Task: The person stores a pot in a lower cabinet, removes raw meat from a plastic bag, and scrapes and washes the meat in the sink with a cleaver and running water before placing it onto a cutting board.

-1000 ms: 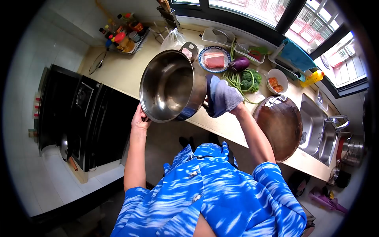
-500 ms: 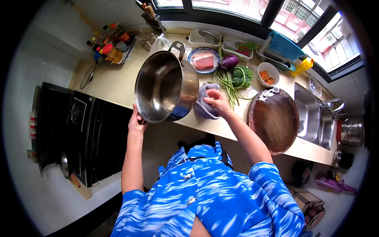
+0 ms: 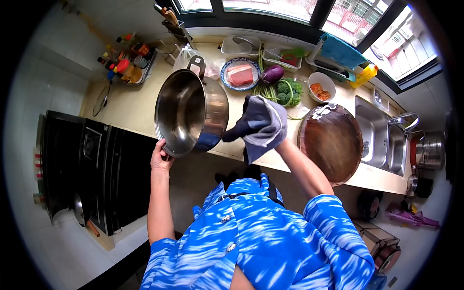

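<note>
My left hand (image 3: pixel 162 157) grips the lower handle of a large steel pot (image 3: pixel 215 108). The pot is tipped on its side above the counter's front edge, its open mouth facing left and its other handle at the top. A grey cloth (image 3: pixel 266 123) drapes over my right hand (image 3: pixel 282 147), which holds it just right of the pot. The cloth hides the fingers, and a dark fold of it hangs toward the pot wall. Behind the cloth lie green beans (image 3: pixel 265 92), broccoli (image 3: pixel 288 92) and an eggplant (image 3: pixel 271 74).
A plate of raw meat (image 3: pixel 240 75) stands behind the pot. To the right are a round wooden board (image 3: pixel 331 147), a white bowl (image 3: pixel 321 87) with orange food, and the sink (image 3: pixel 372 130). Bottles (image 3: pixel 128 70) crowd the back left; the stove (image 3: pixel 96 145) is at left.
My right hand has lifted the cloth from beside the pot, and it now spreads over the hand. The pot stays in my left hand; the view has shifted slightly.
</note>
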Demonstrator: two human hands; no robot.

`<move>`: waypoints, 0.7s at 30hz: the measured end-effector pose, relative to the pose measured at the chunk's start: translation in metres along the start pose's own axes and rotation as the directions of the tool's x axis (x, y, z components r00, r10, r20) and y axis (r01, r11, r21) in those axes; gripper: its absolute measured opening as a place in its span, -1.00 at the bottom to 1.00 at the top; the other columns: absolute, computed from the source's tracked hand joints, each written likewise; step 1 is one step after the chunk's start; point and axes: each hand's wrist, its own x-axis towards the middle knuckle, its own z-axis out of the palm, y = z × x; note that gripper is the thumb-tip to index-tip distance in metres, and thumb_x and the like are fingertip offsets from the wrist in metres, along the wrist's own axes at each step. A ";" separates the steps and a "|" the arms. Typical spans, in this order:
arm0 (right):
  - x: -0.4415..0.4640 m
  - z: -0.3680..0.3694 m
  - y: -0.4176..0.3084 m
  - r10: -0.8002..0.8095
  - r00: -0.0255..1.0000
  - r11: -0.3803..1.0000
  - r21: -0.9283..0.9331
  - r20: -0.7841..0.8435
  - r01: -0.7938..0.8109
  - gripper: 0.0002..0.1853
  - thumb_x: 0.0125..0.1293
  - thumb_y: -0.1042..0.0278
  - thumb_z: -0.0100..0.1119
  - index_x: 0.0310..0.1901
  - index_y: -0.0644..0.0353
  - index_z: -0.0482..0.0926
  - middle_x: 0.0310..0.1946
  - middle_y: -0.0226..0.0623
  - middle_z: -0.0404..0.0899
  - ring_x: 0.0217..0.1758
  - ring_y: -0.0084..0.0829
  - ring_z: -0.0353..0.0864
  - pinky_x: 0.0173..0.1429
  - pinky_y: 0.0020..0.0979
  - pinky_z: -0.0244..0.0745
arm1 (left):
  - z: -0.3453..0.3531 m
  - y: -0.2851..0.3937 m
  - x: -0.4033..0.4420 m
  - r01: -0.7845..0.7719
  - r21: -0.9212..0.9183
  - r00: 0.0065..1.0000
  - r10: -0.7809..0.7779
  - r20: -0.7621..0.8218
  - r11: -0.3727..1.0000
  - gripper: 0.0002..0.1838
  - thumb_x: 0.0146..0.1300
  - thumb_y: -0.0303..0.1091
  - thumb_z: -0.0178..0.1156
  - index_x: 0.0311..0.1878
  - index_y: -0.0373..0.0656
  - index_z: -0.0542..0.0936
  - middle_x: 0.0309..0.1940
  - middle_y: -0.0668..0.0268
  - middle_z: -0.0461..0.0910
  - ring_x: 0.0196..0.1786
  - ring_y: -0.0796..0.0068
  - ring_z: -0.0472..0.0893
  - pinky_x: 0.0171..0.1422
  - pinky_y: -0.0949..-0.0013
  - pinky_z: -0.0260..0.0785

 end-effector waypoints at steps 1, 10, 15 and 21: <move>-0.008 0.021 0.007 0.042 0.987 0.989 -0.144 0.154 -0.020 -0.76 -0.03 0.17 0.16 -0.42 0.15 0.43 -0.52 -0.28 0.43 -0.46 -0.29 0.48 -0.40 -0.32 0.34 | 0.002 -0.001 -0.001 0.030 -0.018 0.999 -0.029 0.021 0.999 -0.83 0.08 -0.52 0.16 -0.53 -0.05 0.40 -0.84 0.56 0.28 -0.80 0.75 0.26 -0.49 0.64 0.37; -0.027 0.059 -0.004 0.103 0.948 0.987 0.148 -0.302 -0.061 -0.77 -0.25 0.29 0.25 -0.45 0.06 0.50 -0.46 -0.25 0.36 -0.31 -0.17 0.35 -0.29 -0.26 0.25 | 0.011 -0.018 0.003 -0.001 0.182 0.998 0.013 -0.066 0.983 -0.75 -0.02 -0.47 0.22 -0.66 -0.02 0.36 -0.84 0.55 0.28 -0.77 0.65 0.29 -0.37 0.42 0.44; -0.036 0.131 0.037 0.626 0.766 0.311 0.853 0.149 -0.420 -0.80 0.30 0.10 -0.09 -0.31 0.01 0.41 -0.44 -0.32 0.37 -0.47 -0.41 0.37 -0.42 -0.40 0.30 | 0.026 -0.012 -0.007 -0.030 0.452 0.998 0.005 0.057 0.892 -0.72 0.02 -0.44 0.19 -0.71 0.00 0.37 -0.86 0.51 0.31 -0.77 0.65 0.30 -0.56 0.55 0.27; 0.063 0.039 0.018 0.090 0.995 0.771 0.636 -0.043 -0.042 -0.68 0.33 0.31 -0.08 0.07 0.20 0.41 -0.15 -0.29 0.55 -0.13 -0.48 0.52 0.02 -0.49 0.41 | 0.016 0.009 -0.008 -0.011 0.589 0.986 -0.088 0.139 0.808 -0.72 0.04 -0.40 0.17 -0.70 -0.02 0.33 -0.85 0.51 0.30 -0.84 0.73 0.29 -0.84 0.64 0.00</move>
